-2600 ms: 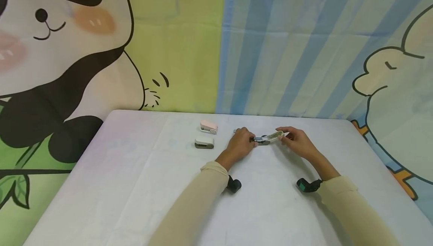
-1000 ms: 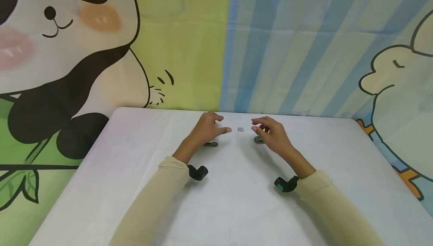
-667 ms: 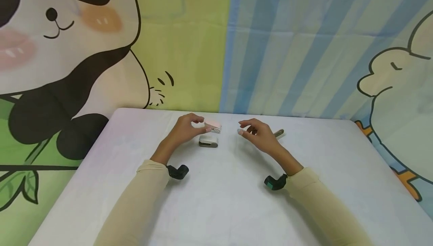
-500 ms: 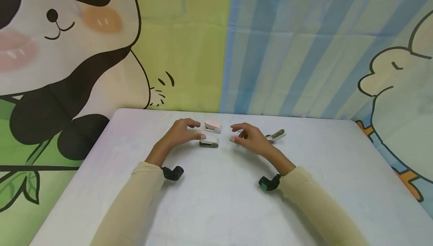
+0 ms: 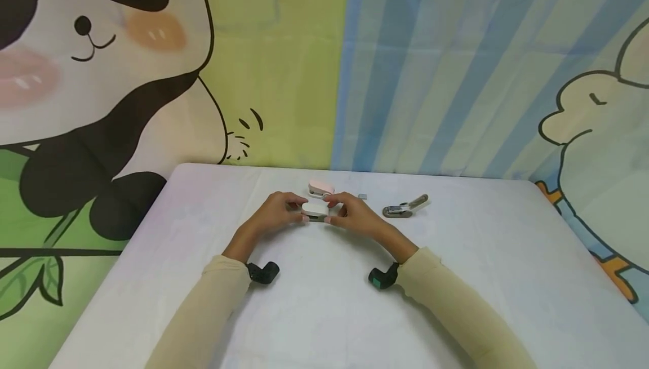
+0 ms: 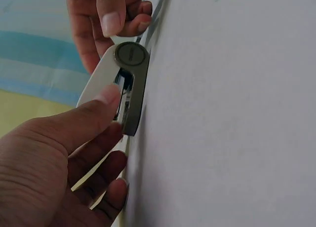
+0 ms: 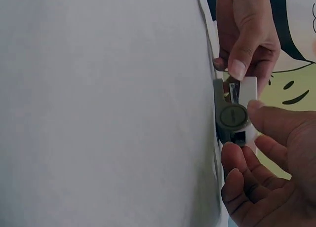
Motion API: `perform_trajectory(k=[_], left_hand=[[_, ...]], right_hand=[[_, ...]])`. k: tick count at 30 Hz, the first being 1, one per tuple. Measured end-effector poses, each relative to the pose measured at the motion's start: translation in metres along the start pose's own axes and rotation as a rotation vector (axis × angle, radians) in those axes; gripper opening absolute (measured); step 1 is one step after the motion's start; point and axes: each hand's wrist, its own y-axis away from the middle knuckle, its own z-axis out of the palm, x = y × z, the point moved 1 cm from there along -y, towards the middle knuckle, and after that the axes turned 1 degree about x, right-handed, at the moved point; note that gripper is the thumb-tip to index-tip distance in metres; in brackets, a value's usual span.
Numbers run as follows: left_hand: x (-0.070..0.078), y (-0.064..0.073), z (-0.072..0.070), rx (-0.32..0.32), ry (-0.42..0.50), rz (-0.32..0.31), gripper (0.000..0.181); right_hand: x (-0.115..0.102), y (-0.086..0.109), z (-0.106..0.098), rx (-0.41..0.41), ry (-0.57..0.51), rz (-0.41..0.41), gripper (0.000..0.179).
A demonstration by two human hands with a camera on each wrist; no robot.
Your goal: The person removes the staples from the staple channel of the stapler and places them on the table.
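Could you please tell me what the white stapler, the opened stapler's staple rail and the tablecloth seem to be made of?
White stapler: top probably smooth plastic, judging by its even white surface; gray base could be plastic or painted metal.
Opened stapler's staple rail: probably shiny metal, from its silvery glints.
Tablecloth: likely matte fabric, given its soft, creased edge.

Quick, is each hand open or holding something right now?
Left hand: closed around the mouth end of a small white-and-grey stapler.
Right hand: closed around the same stapler's hinge end.

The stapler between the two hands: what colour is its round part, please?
The stapler's round part is dark greenish grey, clearest in the left wrist view.
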Motion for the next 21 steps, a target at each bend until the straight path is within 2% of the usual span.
perform_trajectory(k=[4, 9, 15, 21], left_hand=[[0.000, 0.001, 0.006, -0.007, -0.009, 0.035, 0.035], [0.001, 0.001, 0.014, -0.029, 0.001, 0.051, 0.021], [0.009, 0.005, 0.019, -0.071, -0.021, 0.064, 0.016], [0.020, 0.012, 0.020, -0.087, -0.062, 0.107, 0.018]], right_hand=[[0.000, 0.001, 0.003, -0.027, 0.044, -0.005, 0.040], [-0.001, 0.003, 0.004, -0.013, 0.064, -0.011, 0.026], [-0.008, 0.007, -0.001, -0.072, 0.087, 0.006, 0.024], [-0.017, 0.017, -0.005, -0.123, 0.103, -0.042, 0.024]])
